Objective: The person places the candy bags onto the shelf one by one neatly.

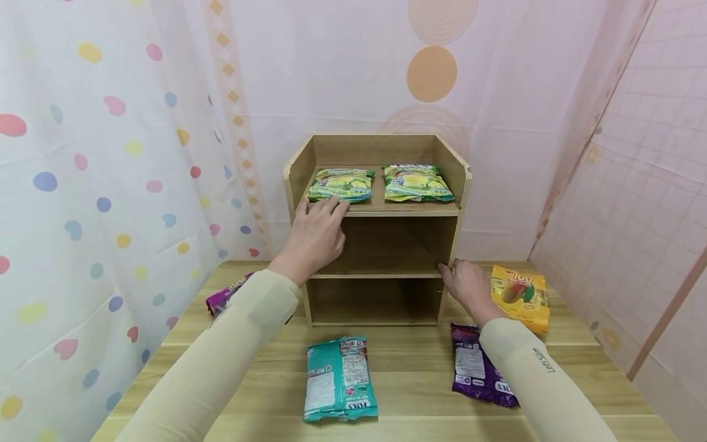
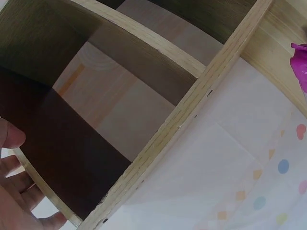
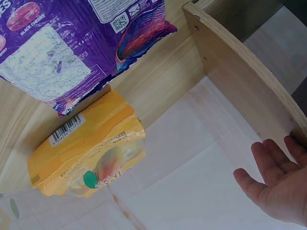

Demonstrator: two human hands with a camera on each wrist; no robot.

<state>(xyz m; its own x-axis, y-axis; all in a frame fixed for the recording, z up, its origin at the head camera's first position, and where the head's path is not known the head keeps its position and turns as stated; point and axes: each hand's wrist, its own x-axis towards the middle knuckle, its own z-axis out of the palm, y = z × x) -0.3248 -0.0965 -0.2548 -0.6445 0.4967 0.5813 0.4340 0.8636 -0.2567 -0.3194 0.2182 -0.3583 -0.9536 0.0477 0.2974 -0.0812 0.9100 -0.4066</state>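
A small wooden shelf unit (image 1: 381, 275) with three levels stands on the table. On its top level lie two green candy packets, a left packet (image 1: 342, 184) and a right packet (image 1: 418, 183). My left hand (image 1: 315, 236) reaches over the top board's front edge, its fingertips at the left packet's near edge. In the left wrist view, the thumb (image 2: 12, 135) shows below that board; whether the fingers touch the packet cannot be told. My right hand (image 1: 469, 285) rests against the unit's right side panel (image 3: 249, 72), fingers loosely spread along the outside, holding no packet.
A teal candy packet (image 1: 338, 379) lies on the table (image 1: 409, 368) in front of the unit. Near my right forearm are a purple packet (image 1: 472, 365) and a yellow mango packet (image 1: 521, 298). Another purple packet (image 1: 223, 298) lies left, partly behind my left sleeve. Patterned curtains (image 1: 353, 73) surround the table.
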